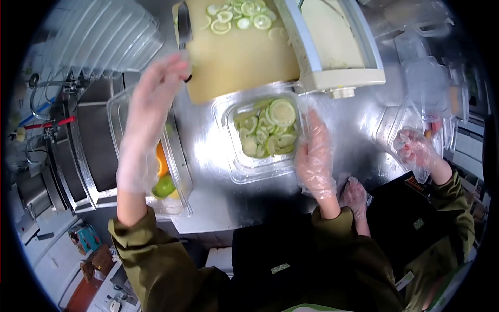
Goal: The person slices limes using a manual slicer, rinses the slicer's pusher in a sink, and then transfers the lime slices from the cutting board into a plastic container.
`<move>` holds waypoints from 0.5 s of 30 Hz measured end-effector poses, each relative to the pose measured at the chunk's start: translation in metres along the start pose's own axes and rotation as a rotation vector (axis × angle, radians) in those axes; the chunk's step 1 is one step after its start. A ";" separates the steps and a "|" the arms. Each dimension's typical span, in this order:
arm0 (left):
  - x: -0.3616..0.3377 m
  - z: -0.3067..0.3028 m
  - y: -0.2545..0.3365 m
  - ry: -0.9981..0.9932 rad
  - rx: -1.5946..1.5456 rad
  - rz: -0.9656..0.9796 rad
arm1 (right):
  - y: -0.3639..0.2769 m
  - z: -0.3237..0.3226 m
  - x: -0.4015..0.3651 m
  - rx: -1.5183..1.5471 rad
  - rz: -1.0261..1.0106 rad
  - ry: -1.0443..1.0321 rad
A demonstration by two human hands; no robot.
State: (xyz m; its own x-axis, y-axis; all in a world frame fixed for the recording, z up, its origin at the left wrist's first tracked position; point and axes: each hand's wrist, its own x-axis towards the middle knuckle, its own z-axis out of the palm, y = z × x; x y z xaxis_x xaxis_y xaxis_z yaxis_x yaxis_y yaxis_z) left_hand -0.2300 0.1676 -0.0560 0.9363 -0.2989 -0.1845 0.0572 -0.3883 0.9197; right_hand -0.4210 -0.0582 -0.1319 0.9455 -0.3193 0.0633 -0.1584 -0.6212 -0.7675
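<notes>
My left hand (150, 114), in a clear plastic glove, reaches to the left edge of the yellowish cutting board (239, 67). Its fingers are smeared by motion beside a dark-bladed knife (184, 23), and I cannot tell whether they grip it. Gloved as well, my right hand (317, 153) holds the right rim of a clear plastic container (228, 122). Green citrus slices (265, 130) fill the container's bottom, a larger round slice on top. More pale green slices (244, 15) lie spread at the board's far end.
A pale slicer-like device (338, 78) stands right of the board. Left, a clear bin (179, 171) holds a green citrus fruit (163, 187) and an orange piece (162, 160). Stacked clear containers (114, 36) stand behind it. A co-worker's gloved hands (416, 148) are at right, near more containers.
</notes>
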 end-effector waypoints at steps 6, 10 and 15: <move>0.188 0.058 -0.068 0.150 0.333 0.391 | 0.004 0.005 0.002 -0.026 -0.055 0.054; 0.253 0.095 -0.060 0.029 0.434 0.293 | 0.000 0.001 0.003 0.067 -0.006 0.019; 0.265 0.133 -0.036 -0.082 0.911 0.241 | 0.000 0.000 0.003 0.092 0.037 0.004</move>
State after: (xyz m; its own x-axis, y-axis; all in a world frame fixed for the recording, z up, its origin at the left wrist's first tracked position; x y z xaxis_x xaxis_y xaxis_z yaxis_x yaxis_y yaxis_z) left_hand -0.0301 -0.0136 -0.1837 0.8582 -0.5070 -0.0804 -0.4599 -0.8289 0.3184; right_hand -0.4185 -0.0595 -0.1318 0.9384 -0.3436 0.0367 -0.1657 -0.5405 -0.8249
